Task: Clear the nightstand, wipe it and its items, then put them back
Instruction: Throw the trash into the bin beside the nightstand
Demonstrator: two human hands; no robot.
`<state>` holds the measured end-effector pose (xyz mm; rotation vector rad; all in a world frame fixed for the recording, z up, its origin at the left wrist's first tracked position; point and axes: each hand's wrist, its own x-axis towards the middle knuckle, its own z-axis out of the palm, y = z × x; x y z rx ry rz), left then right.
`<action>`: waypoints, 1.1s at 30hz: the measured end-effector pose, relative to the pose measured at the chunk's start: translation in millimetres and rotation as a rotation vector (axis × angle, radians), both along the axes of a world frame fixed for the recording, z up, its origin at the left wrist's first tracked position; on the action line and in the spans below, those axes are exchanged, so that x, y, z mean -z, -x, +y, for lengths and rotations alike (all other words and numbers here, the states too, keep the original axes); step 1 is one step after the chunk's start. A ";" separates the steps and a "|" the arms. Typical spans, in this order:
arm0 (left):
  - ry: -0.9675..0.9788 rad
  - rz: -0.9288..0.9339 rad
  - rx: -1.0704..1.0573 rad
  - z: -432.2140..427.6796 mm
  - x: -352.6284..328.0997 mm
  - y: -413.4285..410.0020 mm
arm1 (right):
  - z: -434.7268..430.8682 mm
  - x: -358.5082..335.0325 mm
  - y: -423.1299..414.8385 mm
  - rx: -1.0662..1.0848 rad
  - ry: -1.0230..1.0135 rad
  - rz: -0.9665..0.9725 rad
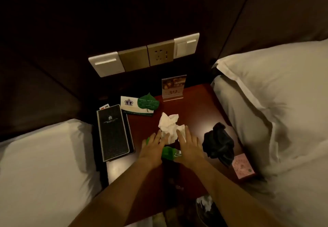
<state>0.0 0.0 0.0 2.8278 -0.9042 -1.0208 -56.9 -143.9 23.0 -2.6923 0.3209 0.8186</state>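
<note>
A dark red nightstand (198, 113) stands between two beds. On it lies a crumpled white tissue (168, 127) near the middle. My left hand (152, 146) and my right hand (190, 146) reach flat over the top, fingers spread, with their fingertips at the near edges of the tissue. A green packet (169, 153) lies under and between my hands. A black folder (113, 132) sits at the left, a white card with a green leaf tag (147, 103) behind it, and a clear stand-up sign (174, 88) at the back.
A crumpled black cloth (218, 143) and a pink box (242, 168) lie at the right edge. White pillows (275, 102) flank the nightstand on both sides. A switch and socket panel (145, 56) is on the wall behind. A bin with tissue (205, 207) is below.
</note>
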 end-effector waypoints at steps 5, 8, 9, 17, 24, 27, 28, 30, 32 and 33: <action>0.007 0.008 -0.007 -17.8 27.5 -38.4 | -10.0 32.9 -23.7 -0.023 0.009 -0.022; 0.017 0.055 0.007 -27.3 42.7 -56.3 | -13.6 51.8 -34.2 -0.036 -0.027 -0.005; 0.011 0.060 0.017 -29.0 47.4 -62.1 | -14.2 57.6 -36.9 -0.032 -0.039 -0.001; 0.095 -0.120 0.040 -36.3 64.0 -68.0 | -17.9 90.0 -41.9 0.057 -0.080 -0.225; 0.136 -0.150 -0.006 -43.6 62.3 -46.8 | -21.0 97.8 -21.8 0.115 -0.147 -0.354; 0.150 -0.154 -0.022 -48.7 55.2 -30.3 | -27.8 91.8 -2.7 0.141 -0.167 -0.412; 0.160 -0.154 -0.028 -51.1 51.8 -24.1 | -30.6 88.4 5.1 0.151 -0.170 -0.436; 0.186 -0.156 -0.036 -57.3 43.3 -9.7 | -37.2 80.9 21.3 0.159 -0.166 -0.479; 0.219 -0.165 -0.054 -64.8 33.1 6.3 | -45.0 72.3 36.3 0.171 -0.167 -0.514; 0.236 -0.171 -0.069 -69.2 27.6 14.8 | -49.5 67.3 43.4 0.181 -0.171 -0.526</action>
